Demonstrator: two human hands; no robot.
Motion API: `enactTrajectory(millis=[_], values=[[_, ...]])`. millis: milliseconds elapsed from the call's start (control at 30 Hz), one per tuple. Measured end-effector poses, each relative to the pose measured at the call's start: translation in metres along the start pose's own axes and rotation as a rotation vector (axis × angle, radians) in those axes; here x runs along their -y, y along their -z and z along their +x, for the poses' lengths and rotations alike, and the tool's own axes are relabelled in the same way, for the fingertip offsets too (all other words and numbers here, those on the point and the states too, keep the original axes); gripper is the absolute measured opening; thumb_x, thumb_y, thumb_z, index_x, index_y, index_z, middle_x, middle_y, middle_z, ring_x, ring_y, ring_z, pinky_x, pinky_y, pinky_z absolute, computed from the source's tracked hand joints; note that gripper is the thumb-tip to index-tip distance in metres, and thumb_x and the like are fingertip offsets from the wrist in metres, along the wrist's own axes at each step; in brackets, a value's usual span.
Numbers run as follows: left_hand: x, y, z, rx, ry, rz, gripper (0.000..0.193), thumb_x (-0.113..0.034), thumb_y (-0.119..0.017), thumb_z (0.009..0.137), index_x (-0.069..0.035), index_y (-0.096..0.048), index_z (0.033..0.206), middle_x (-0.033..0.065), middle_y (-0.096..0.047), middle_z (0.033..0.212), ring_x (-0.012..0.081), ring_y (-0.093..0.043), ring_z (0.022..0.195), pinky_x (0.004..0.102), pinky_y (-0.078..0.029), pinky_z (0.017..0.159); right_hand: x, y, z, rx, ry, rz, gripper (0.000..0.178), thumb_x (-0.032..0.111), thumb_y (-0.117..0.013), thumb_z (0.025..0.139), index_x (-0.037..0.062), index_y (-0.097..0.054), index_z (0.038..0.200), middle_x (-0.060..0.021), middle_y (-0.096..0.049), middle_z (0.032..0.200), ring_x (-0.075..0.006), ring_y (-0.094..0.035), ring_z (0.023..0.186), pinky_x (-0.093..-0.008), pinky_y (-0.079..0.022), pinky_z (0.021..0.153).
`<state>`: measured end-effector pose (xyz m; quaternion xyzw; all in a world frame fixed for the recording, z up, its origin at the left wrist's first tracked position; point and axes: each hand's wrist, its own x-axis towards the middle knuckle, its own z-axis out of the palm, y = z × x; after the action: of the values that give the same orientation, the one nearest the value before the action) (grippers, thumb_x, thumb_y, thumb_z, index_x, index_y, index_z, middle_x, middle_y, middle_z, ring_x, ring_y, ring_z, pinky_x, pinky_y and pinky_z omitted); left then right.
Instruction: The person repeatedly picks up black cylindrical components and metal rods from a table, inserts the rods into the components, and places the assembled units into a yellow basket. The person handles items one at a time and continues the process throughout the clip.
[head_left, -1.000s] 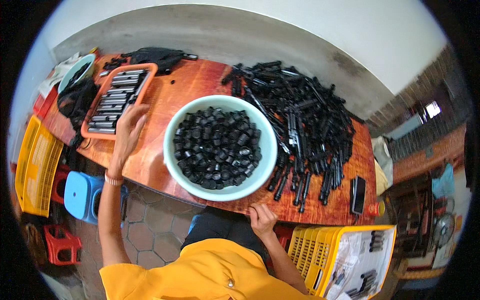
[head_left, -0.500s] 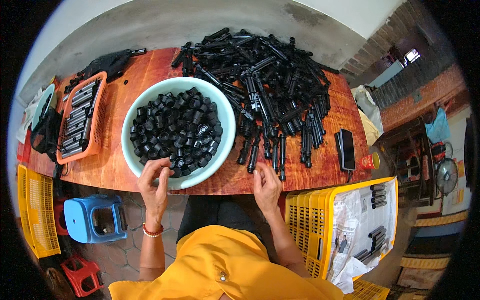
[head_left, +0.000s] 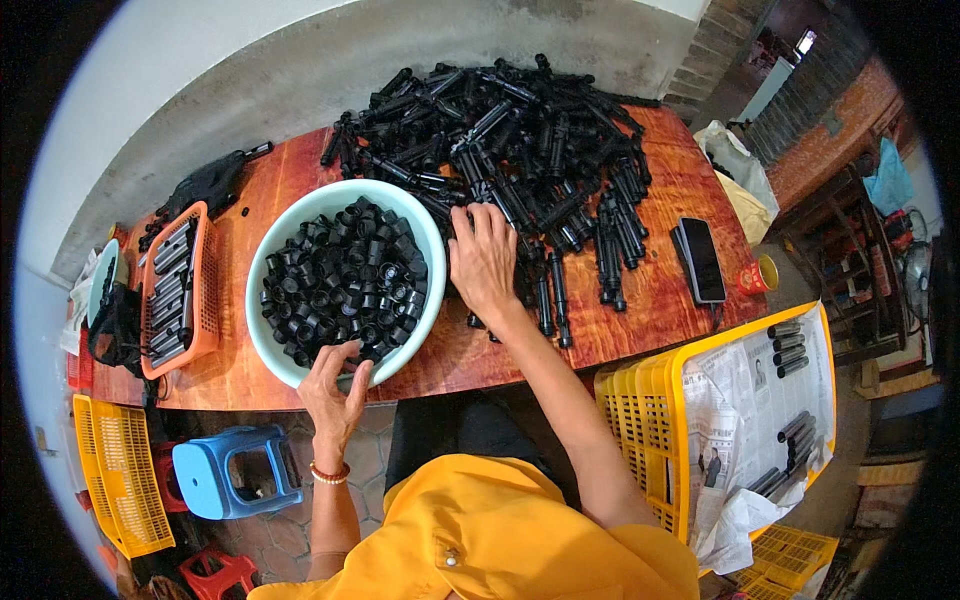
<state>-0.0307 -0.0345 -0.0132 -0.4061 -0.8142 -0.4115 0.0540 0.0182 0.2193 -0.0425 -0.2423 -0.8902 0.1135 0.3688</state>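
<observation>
My left hand [head_left: 333, 398] is at the near rim of a pale mint bowl [head_left: 436, 262] full of short black plastic caps [head_left: 340, 275]. Its thumb and fingers curl toward each other over the caps; whatever lies between them is too dark to make out. My right hand [head_left: 484, 262] reaches past the bowl's right side, back up and fingers stretched out. Its fingertips lie at the near left edge of a large heap of black tubular parts [head_left: 520, 140], hiding the ones beneath. Several more tubes [head_left: 558, 300] lie side by side to its right.
On the wooden table [head_left: 420, 370] stand an orange basket [head_left: 207, 290] of metallic tubes at left and a phone [head_left: 702, 262] near a red cup [head_left: 758, 275] at right. A yellow crate [head_left: 640, 440] lined with newspaper holds dark tubes. Blue stool [head_left: 205, 480] at lower left.
My right hand has moved forward and left from the table's front edge onto the heap of tubes. My left hand stays at the bowl's near rim. The whole view has shifted slightly.
</observation>
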Motion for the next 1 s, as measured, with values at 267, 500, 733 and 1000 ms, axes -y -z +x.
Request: enactTrajectory(millis=[267,500,733,1000], values=[[-0.007,-0.001,0.002,-0.042,0.019,0.045,0.017,-0.014,-0.068,0.078,-0.002,-0.066,0.091,0.008,-0.062,0.075,0.0172,-0.061,0.062,0.0276,-0.047,0.058,-0.033,-0.006,0.018,0.073,-0.005,-0.197,0.011,0.011,-0.06,0.083,0.0013,-0.063,0.087,-0.0116,-0.052,0.089,-0.0284,-0.048,0.089,-0.0406,-0.04,0.076],[-0.006,-0.002,0.002,-0.059,0.034,0.009,0.013,-0.01,-0.067,0.079,-0.002,-0.066,0.089,0.0071,-0.061,0.074,0.0179,-0.06,0.061,0.0269,-0.046,0.057,-0.041,0.071,-0.007,-0.025,-0.284,0.536,0.016,0.006,-0.061,0.084,-0.0013,-0.064,0.098,-0.0088,-0.05,0.081,-0.0209,-0.055,0.066,-0.0333,-0.045,0.06],[-0.028,0.015,0.005,0.04,0.444,-0.863,0.021,-0.01,-0.054,0.091,0.003,-0.062,0.105,0.0087,-0.065,0.087,0.013,-0.063,0.078,0.0239,-0.053,0.069,-0.027,0.156,-0.043,0.426,-0.011,0.796,0.016,0.0,-0.062,0.077,0.001,-0.069,0.091,-0.0044,-0.056,0.085,-0.0142,-0.056,0.077,-0.0278,-0.045,0.069],[-0.061,-0.007,-0.005,1.231,0.525,-1.312,0.052,-0.04,-0.051,0.093,0.004,-0.051,0.12,0.0088,-0.058,0.064,0.0095,-0.048,0.043,0.0196,-0.039,0.041,0.003,0.15,-0.064,0.615,0.106,1.037,0.032,0.002,-0.068,0.079,0.0012,-0.062,0.111,-0.0058,-0.058,0.094,-0.0189,-0.057,0.093,-0.0294,-0.046,0.081]])
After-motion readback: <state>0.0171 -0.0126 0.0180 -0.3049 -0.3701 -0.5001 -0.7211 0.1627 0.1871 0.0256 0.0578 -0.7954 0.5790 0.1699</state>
